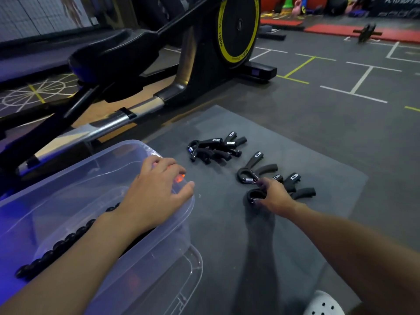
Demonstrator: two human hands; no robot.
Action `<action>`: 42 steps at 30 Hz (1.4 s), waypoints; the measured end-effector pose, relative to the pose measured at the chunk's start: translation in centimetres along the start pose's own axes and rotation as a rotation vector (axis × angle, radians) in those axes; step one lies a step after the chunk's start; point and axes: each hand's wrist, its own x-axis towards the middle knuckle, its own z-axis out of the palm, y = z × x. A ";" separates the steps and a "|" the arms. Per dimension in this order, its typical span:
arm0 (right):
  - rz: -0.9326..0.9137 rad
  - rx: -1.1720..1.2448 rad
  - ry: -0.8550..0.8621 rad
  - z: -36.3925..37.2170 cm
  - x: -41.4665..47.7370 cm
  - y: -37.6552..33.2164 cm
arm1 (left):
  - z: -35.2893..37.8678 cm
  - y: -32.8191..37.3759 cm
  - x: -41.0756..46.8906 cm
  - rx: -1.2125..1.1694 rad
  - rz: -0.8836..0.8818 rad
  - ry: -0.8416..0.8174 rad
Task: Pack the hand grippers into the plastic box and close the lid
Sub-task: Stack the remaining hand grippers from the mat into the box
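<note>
The relaxed left hand is steadying the box while the right hand is pinching the near hand gripper, best lifted clear of its neighbours.

Well beyond the left hand, the yellow ring on a black flywheel reads "MBH". Far past the right hand, a black box seems to say "PLYO SOFT". Labels on the hand grippers are too small to read.

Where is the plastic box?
Head view, lower left: the plastic box sits at the left edge of the mat, left hand resting on its rim, hand grippers to its right.
</note>
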 end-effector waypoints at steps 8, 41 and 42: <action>-0.028 0.242 0.120 -1.3 -0.5 -3.8 | -0.8 -0.3 -0.3 0.017 0.024 -0.051; -0.699 0.592 -0.409 -0.2 -16.7 -35.4 | -14.0 -9.0 -16.8 -0.195 -0.188 0.333; -0.675 0.584 -0.406 0.3 -16.7 -35.9 | -13.9 -9.5 -17.4 -0.203 -0.238 0.354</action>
